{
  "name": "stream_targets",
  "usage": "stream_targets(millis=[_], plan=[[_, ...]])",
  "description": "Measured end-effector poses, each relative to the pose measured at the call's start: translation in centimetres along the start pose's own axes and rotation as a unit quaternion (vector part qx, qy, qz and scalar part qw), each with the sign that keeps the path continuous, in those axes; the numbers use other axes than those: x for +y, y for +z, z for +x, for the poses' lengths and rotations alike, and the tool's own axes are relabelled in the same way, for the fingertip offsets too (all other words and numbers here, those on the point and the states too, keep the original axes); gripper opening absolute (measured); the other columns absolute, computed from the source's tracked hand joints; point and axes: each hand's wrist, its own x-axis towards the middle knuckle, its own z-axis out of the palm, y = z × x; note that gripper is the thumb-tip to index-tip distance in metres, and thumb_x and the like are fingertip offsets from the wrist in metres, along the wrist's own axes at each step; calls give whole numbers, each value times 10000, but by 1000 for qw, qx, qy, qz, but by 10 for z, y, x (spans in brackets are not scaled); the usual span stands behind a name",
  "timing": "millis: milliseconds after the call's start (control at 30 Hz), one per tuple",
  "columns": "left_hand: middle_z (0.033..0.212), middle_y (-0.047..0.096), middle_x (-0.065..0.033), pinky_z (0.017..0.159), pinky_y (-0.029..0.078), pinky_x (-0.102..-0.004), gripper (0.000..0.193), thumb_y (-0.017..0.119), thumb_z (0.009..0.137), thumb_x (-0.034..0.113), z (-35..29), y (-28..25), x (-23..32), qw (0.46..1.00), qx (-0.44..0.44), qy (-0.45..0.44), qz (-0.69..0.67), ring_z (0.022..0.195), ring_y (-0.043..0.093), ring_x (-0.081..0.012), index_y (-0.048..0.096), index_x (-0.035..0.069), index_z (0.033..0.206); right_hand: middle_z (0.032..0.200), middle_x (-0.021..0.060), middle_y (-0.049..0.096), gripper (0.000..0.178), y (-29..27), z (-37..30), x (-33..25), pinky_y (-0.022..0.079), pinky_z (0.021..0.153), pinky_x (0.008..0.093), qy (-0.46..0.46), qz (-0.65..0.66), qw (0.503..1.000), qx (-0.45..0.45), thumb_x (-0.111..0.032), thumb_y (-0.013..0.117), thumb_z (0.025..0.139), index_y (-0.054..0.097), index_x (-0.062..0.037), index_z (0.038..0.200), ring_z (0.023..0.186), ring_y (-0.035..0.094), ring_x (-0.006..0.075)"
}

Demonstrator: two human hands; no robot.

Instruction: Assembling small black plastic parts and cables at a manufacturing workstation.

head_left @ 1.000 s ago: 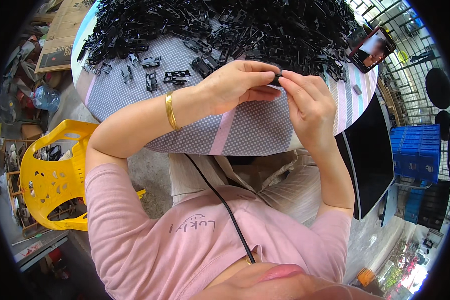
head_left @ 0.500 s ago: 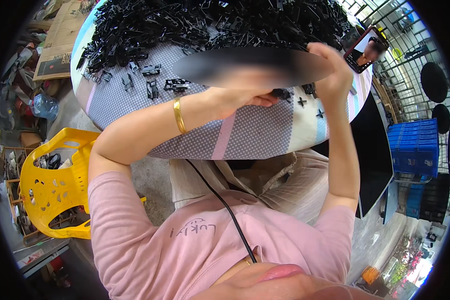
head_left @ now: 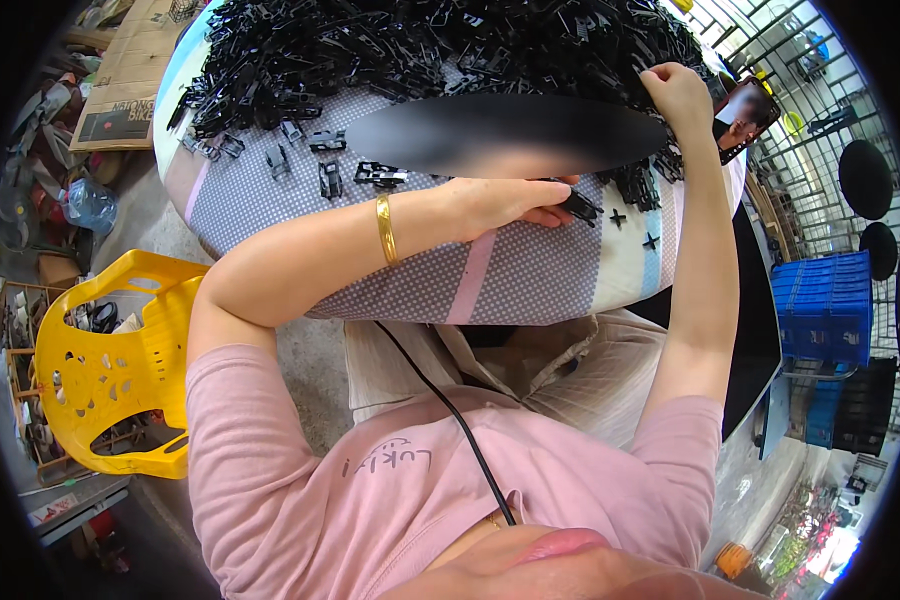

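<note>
A large heap of black plastic parts (head_left: 450,50) covers the far side of the table. My left hand (head_left: 515,203), with a gold bangle at its wrist, is closed around a slim black plastic part (head_left: 581,207) that sticks out to the right of the fingers. A blurred patch hides some of this hand's upper side. My right hand (head_left: 685,100) reaches to the right edge of the heap, fingertips pinched together; what they hold, if anything, cannot be made out. Two small black cross-shaped pieces (head_left: 618,218) lie right of my left hand.
Several loose black parts (head_left: 331,181) lie left of my left arm on the patterned tablecloth (head_left: 370,270). A phone (head_left: 746,118) stands at the table's right edge. A yellow plastic chair (head_left: 120,365) is at left, blue crates (head_left: 822,305) at right.
My right hand has moved up and outward to the heap's right edge. The black part now shows more plainly beyond my left hand's fingers. The whole view has shifted slightly.
</note>
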Motion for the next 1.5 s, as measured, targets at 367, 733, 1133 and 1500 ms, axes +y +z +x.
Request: stream_targets(millis=[367, 733, 1133, 1500], plan=[[1070, 549, -159, 859, 508, -296, 317, 404, 920, 64, -4, 1, 4, 986, 107, 80, -102, 951, 602, -224, 429, -68, 1207, 797, 65, 655, 213, -52, -144, -55, 491, 628, 200, -70, 416, 899, -115, -77, 629, 803, 639, 33, 984, 698, 619, 100], [1045, 585, -122, 859, 498, -267, 323, 456, 914, 70, -4, 3, 0, 990, 98, 101, -11, 942, 604, -174, 460, -25, 1223, 765, 78, 660, 191, -51, -161, -66, 478, 593, 205, -116, 344, 929, -78, -95, 649, 791, 658, 16, 945, 670, 616, 106], [947, 628, -105, 724, 492, -214, 380, 609, 820, 88, -7, -2, 7, 969, 118, 184, 116, 843, 607, -119, 522, -52, 1163, 806, 68, 652, 299, -50, -159, -66, 494, 640, 233, -215, 292, 932, -14, -139, 688, 771, 627, -15, 1037, 712, 616, 132], [969, 620, -93, 803, 493, -235, 393, 600, 835, 92, -8, -7, 15, 983, 38, 146, 103, 855, 603, -112, 506, -23, 1200, 879, 111, 645, 251, -19, -161, -53, 517, 704, 247, -75, 549, 812, -185, -59, 601, 837, 568, 60, 1056, 765, 635, 155]])
